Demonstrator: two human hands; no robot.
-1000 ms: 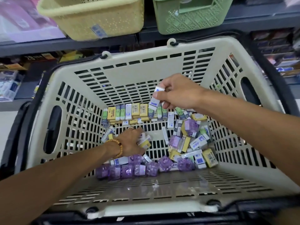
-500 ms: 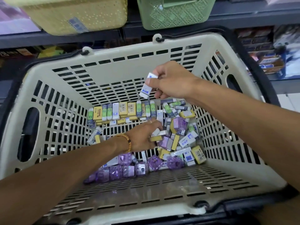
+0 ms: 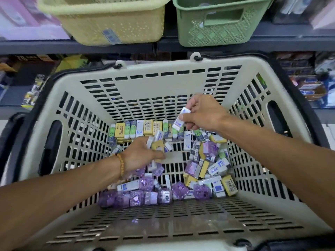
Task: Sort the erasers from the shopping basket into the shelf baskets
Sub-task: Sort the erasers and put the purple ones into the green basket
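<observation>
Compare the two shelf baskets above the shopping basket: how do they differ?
The yellow basket sits left, the green basket right. The yellow basket's front carries a sticker; the green basket's front has a handle cutout. Both are perforated plastic, resting on the same shelf.

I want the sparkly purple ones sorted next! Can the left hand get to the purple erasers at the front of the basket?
Probably yes. The purple erasers lie uncovered just below the left hand, but it already grips several erasers, so it may need emptying first.
</observation>
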